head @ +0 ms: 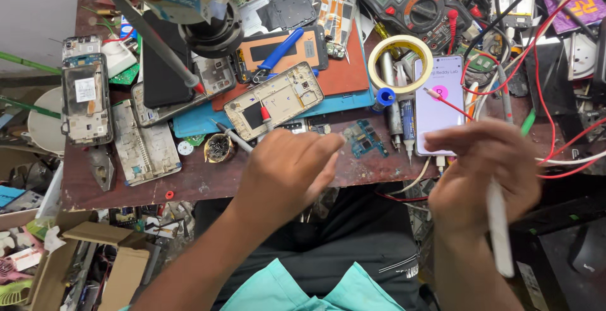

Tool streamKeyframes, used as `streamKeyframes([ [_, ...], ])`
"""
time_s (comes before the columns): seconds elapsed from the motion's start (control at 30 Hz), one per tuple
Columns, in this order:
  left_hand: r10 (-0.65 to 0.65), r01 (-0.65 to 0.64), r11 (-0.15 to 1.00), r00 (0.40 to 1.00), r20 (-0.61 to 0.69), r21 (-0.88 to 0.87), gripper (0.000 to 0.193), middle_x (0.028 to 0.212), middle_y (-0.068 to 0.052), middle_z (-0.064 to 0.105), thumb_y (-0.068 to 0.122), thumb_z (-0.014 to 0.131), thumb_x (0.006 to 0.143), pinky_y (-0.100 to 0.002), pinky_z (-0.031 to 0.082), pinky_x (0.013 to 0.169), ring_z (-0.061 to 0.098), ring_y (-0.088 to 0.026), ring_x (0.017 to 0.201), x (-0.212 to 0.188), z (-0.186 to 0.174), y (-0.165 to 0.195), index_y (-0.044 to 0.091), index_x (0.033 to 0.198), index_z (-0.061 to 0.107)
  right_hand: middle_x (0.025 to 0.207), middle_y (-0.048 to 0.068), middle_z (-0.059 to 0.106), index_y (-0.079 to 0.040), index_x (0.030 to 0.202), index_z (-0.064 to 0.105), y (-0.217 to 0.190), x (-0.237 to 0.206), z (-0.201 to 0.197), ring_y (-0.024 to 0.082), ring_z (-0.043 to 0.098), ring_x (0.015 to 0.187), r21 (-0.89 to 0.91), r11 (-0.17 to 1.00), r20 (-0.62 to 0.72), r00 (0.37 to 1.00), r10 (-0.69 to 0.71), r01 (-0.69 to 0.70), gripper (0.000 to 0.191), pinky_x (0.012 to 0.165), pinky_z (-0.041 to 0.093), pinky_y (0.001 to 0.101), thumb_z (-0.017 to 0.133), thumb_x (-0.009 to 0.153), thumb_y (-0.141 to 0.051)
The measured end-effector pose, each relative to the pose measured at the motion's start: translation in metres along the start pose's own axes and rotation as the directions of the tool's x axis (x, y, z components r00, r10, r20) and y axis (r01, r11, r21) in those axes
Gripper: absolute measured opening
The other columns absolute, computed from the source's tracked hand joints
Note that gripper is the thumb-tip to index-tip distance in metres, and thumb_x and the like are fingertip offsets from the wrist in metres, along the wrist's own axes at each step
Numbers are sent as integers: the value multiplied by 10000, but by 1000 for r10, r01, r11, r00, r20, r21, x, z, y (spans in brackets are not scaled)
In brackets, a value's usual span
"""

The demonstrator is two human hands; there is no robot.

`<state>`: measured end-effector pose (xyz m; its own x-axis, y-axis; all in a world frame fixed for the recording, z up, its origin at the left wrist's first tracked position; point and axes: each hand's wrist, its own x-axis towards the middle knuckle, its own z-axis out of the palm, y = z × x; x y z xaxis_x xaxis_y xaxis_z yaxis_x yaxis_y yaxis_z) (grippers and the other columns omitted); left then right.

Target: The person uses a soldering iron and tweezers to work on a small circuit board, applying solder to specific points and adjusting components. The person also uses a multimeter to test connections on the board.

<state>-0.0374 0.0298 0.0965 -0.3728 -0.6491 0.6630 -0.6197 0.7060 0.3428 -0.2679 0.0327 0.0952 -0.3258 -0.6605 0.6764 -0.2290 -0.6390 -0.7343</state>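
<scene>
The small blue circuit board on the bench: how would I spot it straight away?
Find the white-screened smartphone lying lit on the brown workbench, below the roll of masking tape. Just left of it, past the upright pens, the small blue circuit board lies flat near the bench's front edge, between the left hand and right hand. It is bare, without a phone frame.

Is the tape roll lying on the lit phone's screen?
No, the tape roll lies left of the lit phone, overlapping at most its edge.

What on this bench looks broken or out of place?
Several phones lie opened up: a gold frame shows its bare insides, and a loose blue circuit board sits near the table edge. The right hand holds a white tool; a lit phone looks intact.
</scene>
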Motion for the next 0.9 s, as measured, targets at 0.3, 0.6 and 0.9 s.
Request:
streamKeyframes([
  [0.3, -401, 369, 856, 916, -14, -362, 484, 938, -48, 706, 143, 854, 835, -292, 569, 694, 720, -166, 821, -10, -50, 52, 96, 1253, 613, 718, 108, 630, 46, 804, 711, -23, -8, -8, 131, 572, 598, -261, 760, 619, 501, 605, -595, 359, 531, 427, 262, 660, 1011, -242],
  [0.6, -276, 729, -289, 557, 783, -620, 415, 914, -56, 754, 99, 807, 879, -221, 535, 665, 665, -51, 772, -17, -57, 60, -123, 1216, 709, 796, 124, 675, 48, 783, 651, -65, -5, -17, 169, 592, 697, -10, 845, 665, 628, 405, -534, 350, 614, 418, 298, 657, 944, -263],
  [0.9, -329, 688, -398, 510, 795, -607, 352, 887, -57, 743, 59, 779, 872, -219, 517, 635, 646, -49, 741, -24, -62, 59, -102, 1179, 716, 779, 147, 631, 81, 822, 641, -62, -20, -5, 166, 547, 670, 8, 666, 585, 544, 602, -746, 435, 613, 391, 304, 711, 1008, -305],
])
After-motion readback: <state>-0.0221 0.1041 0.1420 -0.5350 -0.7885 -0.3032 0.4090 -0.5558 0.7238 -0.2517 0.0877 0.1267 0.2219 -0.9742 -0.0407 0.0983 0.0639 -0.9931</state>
